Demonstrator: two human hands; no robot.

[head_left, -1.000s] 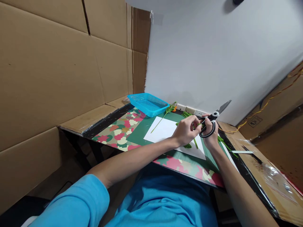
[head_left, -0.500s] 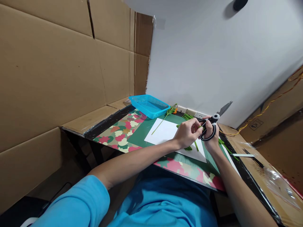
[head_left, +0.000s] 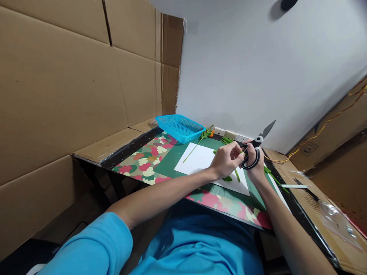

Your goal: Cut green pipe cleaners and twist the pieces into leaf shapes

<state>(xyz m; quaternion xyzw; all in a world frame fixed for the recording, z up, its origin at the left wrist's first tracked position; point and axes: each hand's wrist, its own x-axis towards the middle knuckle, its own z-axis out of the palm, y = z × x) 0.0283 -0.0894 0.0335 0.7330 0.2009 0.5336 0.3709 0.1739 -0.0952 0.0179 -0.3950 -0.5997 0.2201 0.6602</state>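
Note:
My left hand pinches a thin green strip, mostly hidden by the fingers, above the white paper sheet. Close beside it, my right hand is closed around black-and-white scissors. Their blades point up and away to the right, nearly together, and the handle loops lie toward my left fingers. Whether the right fingers also touch the strip, I cannot tell. More green pieces lie on the paper below my hands, partly covered by the left one.
A blue plastic basket stands at the back left. Near it lies a green stem with leaves and an orange part. Green strips lie behind my hands, others at the right. A black pen-like tool rests on the right-hand cardboard.
The scissors' blades have come closer together and tipped slightly left. Both hands stay almost in place, the left still pinching the green strip.

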